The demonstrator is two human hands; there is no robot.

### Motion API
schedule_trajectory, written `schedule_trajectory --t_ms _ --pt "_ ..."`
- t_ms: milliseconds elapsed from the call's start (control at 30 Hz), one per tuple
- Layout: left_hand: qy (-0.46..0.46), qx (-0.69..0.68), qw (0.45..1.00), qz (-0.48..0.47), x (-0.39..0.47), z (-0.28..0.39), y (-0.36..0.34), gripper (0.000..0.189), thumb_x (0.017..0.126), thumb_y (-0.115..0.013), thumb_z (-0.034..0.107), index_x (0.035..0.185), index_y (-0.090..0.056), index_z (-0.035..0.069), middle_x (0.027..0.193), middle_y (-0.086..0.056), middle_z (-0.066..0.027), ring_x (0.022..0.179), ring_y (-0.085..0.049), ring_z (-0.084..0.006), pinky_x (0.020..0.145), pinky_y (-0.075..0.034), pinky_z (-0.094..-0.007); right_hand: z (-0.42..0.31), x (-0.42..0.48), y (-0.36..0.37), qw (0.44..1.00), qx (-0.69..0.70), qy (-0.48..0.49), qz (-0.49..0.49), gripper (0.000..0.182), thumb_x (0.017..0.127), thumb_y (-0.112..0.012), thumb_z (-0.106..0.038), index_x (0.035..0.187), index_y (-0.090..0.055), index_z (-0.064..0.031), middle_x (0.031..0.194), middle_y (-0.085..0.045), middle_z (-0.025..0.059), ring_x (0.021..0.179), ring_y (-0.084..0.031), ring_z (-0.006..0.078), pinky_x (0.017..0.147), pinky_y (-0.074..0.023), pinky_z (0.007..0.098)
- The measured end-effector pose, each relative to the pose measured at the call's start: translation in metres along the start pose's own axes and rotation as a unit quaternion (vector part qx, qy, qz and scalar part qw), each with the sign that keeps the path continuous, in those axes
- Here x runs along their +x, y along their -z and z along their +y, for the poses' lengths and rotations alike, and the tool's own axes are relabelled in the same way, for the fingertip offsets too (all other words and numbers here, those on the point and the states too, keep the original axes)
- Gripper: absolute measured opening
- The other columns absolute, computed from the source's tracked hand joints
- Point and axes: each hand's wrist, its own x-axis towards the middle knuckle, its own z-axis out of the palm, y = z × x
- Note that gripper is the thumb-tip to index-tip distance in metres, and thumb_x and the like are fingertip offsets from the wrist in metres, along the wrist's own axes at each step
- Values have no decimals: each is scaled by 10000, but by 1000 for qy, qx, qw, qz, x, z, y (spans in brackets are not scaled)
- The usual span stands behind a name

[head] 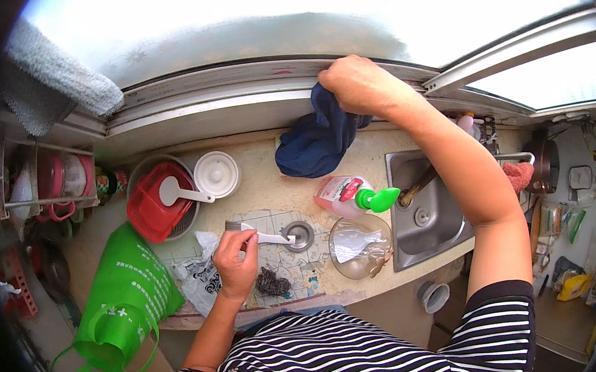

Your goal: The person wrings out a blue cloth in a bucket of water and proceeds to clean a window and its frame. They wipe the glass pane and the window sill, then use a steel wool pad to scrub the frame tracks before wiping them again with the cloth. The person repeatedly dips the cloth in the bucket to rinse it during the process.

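My right hand (355, 86) grips a dark blue cloth (317, 139) at the window's lower frame (281, 79). Most of the cloth hangs from my fist down to the countertop. Over the counter, my left hand (236, 263) pinches a white-handled brush (271, 238) whose grey bristles point left. The brush's other end passes above a small round metal dish (301, 236). Below it and just right of my left wrist lies a dark scouring pad (273, 282). A pump bottle (340, 193) of pink liquid with a green head stands between my hands.
A steel sink (421, 217) is at right, beside a glass bowl (357, 269) holding a clear plastic wrapper. Left are a red basket (152, 215) with a white ladle (171, 191), a white round container (217, 173) and a green bag (127, 282). A towel (67, 67) hangs upper left.
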Motion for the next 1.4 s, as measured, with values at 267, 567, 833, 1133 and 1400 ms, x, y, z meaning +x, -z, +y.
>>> schedule_trajectory --t_ms 267,567,833,1133,1400 --pt "30 5 999 41 1 2 24 88 817 -677 -31 896 -686 5 781 -629 -92 628 -596 -168 581 -479 -272 -54 57 7 997 37 55 43 135 671 -605 16 790 -665 34 835 -655 241 850 -661 406 730 -545 465" --pt "30 34 997 68 14 17 47 65 832 -669 -21 893 -676 0 745 -604 -74 616 -562 -154 576 -450 -267 -74 67 8 993 54 73 82 118 757 -575 -31 772 -683 13 802 -669 235 804 -680 395 705 -566 454" --pt "71 13 995 72 2 -12 43 66 828 -670 -14 891 -681 3 734 -607 -68 611 -563 -149 575 -451 -272 11 -28 1 997 -61 -40 -28 68 755 -589 1 819 -607 18 809 -650 220 859 -657 393 738 -536 463" --pt "86 -23 994 70 -6 -24 41 87 816 -685 -18 898 -690 11 737 -619 -74 599 -584 -151 569 -463 -267 -35 32 17 998 -42 20 -50 54 744 -564 33 786 -598 30 783 -634 237 825 -640 425 731 -524 482" --pt "109 -36 989 97 -8 -27 55 97 816 -695 -14 910 -695 9 731 -620 -71 592 -574 -135 562 -456 -257 -117 126 37 993 34 106 -30 143 696 -559 52 793 -664 43 839 -643 256 862 -638 429 747 -524 472"
